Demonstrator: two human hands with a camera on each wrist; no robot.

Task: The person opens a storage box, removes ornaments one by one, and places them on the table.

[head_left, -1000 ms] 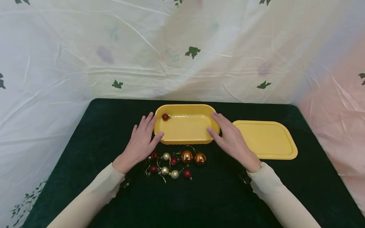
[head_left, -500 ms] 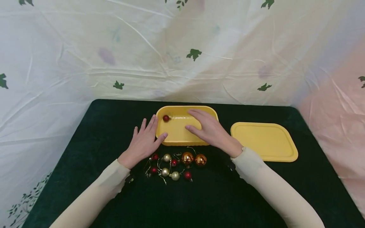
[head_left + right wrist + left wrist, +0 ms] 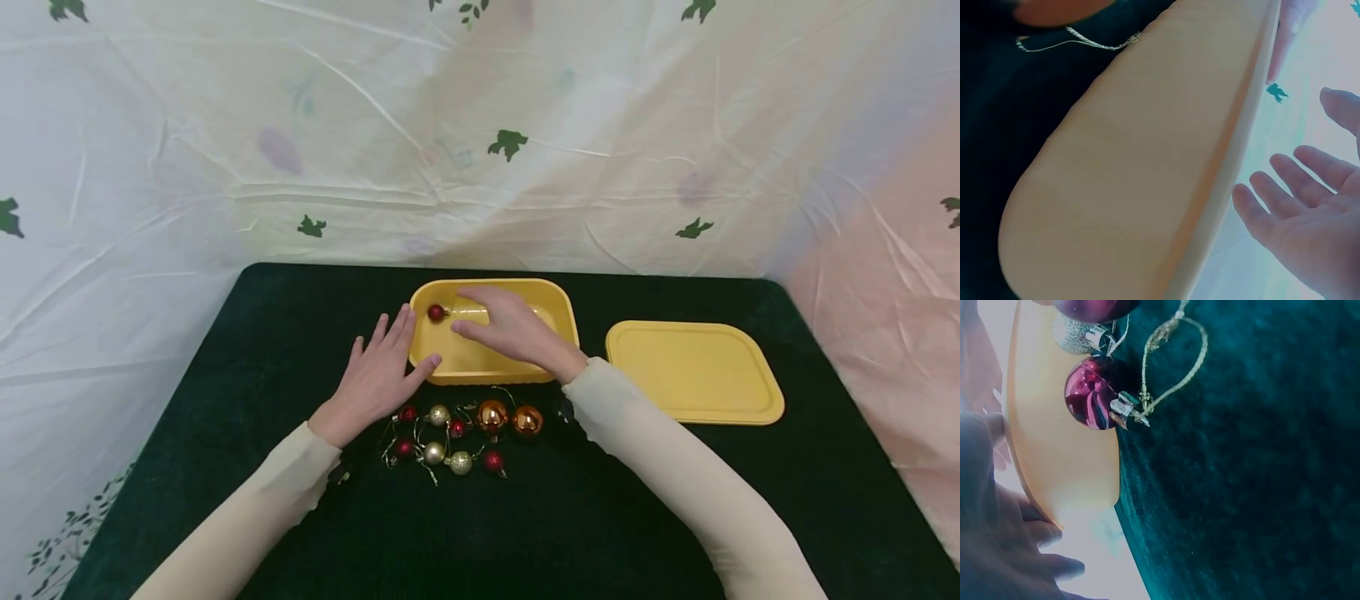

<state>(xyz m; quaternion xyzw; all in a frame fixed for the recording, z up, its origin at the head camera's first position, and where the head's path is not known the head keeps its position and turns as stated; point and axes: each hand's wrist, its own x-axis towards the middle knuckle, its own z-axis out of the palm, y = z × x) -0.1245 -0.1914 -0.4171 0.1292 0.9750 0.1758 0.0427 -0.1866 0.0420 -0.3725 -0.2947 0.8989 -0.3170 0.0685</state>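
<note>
A yellow oblong box (image 3: 491,377) stands at the back middle of the table, with one small dark red bauble (image 3: 437,313) inside at its left end. My left hand (image 3: 378,371) rests at the box's left end, fingers straight, thumb over the front corner. Above the box reaches my right hand (image 3: 513,327), its fingers extended toward the bauble and thumb apart. The right wrist view shows that hand (image 3: 1310,212) holding nothing. In front of the box lie several small red and gold baubles (image 3: 433,452) with string loops, plus two larger copper ones (image 3: 527,418).
A yellow lid (image 3: 697,372) lies flat to the right of the box. All of it stands on a table with a dark green cloth (image 3: 525,533). Behind hangs a pale patterned curtain (image 3: 375,125) with green leaf shapes.
My right hand has left the box's right end and moved left over its inside, toward the red bauble. My left hand stays at the left end.
</note>
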